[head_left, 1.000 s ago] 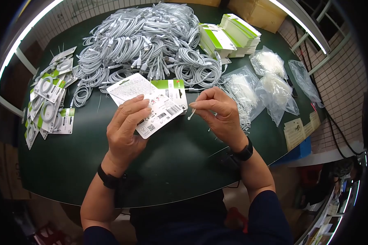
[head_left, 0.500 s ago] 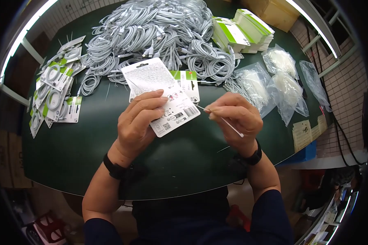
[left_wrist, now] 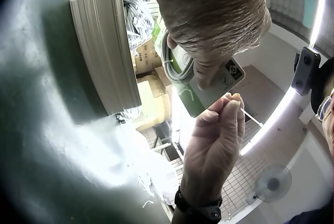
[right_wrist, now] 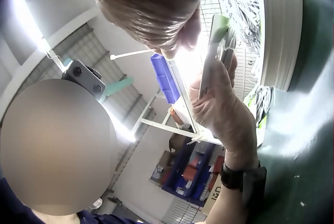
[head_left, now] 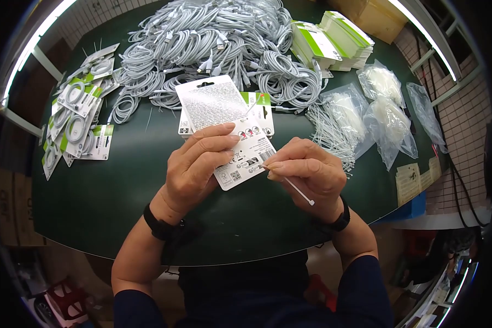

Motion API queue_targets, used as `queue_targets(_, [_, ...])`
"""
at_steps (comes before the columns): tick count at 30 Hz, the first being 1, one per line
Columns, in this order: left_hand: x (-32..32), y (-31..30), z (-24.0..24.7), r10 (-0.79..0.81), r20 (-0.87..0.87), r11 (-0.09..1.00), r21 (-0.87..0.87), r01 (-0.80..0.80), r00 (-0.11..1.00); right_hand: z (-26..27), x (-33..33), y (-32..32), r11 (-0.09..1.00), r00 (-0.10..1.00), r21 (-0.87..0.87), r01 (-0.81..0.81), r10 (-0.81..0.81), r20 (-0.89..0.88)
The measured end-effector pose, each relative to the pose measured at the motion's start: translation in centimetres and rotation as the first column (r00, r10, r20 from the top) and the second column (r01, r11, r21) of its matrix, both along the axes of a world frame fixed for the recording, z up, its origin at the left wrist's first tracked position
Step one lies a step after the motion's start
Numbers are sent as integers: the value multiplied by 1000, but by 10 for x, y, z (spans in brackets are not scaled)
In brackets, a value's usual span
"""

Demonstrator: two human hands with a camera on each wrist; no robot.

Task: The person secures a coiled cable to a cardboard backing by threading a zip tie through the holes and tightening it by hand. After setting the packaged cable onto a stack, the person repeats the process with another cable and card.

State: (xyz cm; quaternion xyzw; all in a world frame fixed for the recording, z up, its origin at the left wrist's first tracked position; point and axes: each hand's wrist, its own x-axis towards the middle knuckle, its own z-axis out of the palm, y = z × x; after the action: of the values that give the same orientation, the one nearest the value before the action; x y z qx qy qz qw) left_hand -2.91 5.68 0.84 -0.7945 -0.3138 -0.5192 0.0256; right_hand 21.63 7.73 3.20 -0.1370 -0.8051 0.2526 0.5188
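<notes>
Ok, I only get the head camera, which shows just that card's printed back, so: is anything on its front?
Observer: Yes, from the left wrist, a coiled grey cable lies against the card front, under the left hand.
Operator: Is it resting on the table?
Observer: No, that camera looks up at it; it is held clear of the table.
Operator: Tie through yet?
Observer: No tip shows on the front; the right hand pinches the tie at the card's edge.

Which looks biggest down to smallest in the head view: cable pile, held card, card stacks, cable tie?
1. cable pile, clearly largest.
2. held card and card stacks: look close; the card is nearer the camera, so unranked.
3. cable tie, smallest.
</notes>
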Motion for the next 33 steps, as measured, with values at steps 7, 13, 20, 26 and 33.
queue_targets(7, [1, -1, 0, -1, -7, 1000, -2, 1, 1000, -2, -1, 2, 999, 999, -17, 32, -32, 18])
queue_targets(13, [3, -1, 0, -12, -21, 1000, 0, 12, 1000, -1, 1, 2, 996, 999, -80, 26, -25, 23])
queue_targets(20, [3, -1, 1, -5, -37, 1000, 14, 5, 999, 1, 2, 1, 994, 998, -97, 53, -51, 27])
queue_targets(26, [6, -2, 3, -13, -62, 1000, 12, 13, 998, -2, 2, 4, 996, 997, -90, 19, -12, 74])
queue_targets(33, [5, -2, 3, -9, -54, 1000, 20, 10, 998, -1, 3, 1, 986, 999, -161, 51, -47, 27])
